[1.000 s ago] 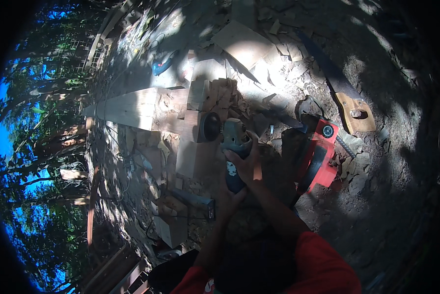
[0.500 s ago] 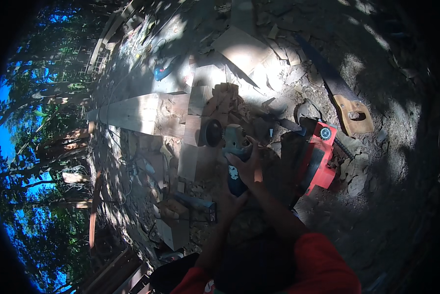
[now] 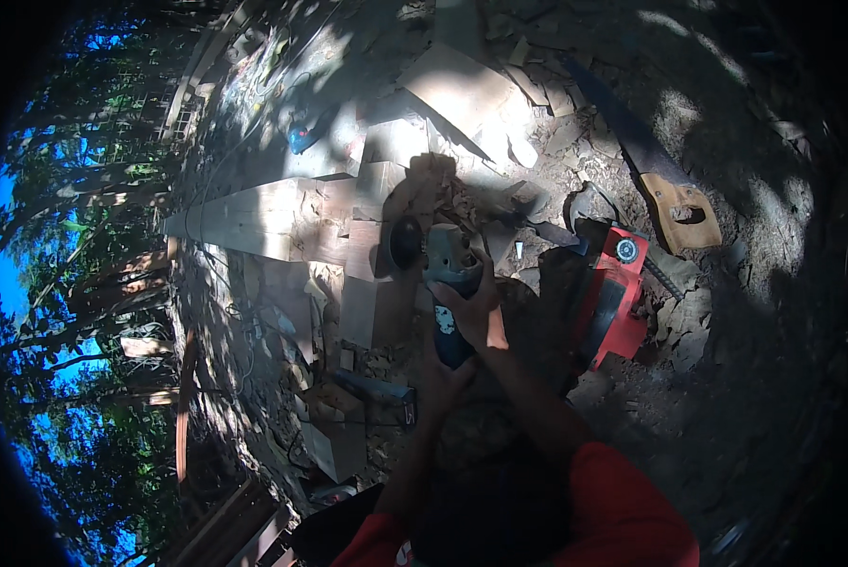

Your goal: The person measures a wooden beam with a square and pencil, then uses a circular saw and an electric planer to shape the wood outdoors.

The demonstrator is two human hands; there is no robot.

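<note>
Both my hands hold an angle grinder (image 3: 450, 255) with a greenish-grey head and a dark blue body. Its round dark disc (image 3: 406, 242) faces left, against or just over a pale wooden board (image 3: 361, 248); contact cannot be made out. My right hand (image 3: 479, 310) wraps around the body just behind the head. Lower down, my left hand (image 3: 445, 376) closes on the rear end of the body, partly in shadow. A long, tapering plank (image 3: 244, 219) reaches left from the board.
To the right lie a red power tool (image 3: 615, 307) and a handsaw (image 3: 679, 210) with a wooden handle. Flat wood offcuts (image 3: 457, 90) and shavings litter the ground ahead. A small blue tool (image 3: 299, 140) lies at far left, a dark box-like piece (image 3: 377, 389) nearer me.
The grinder and both hands have shifted very slightly left in the picture. My grip on it looks the same.
</note>
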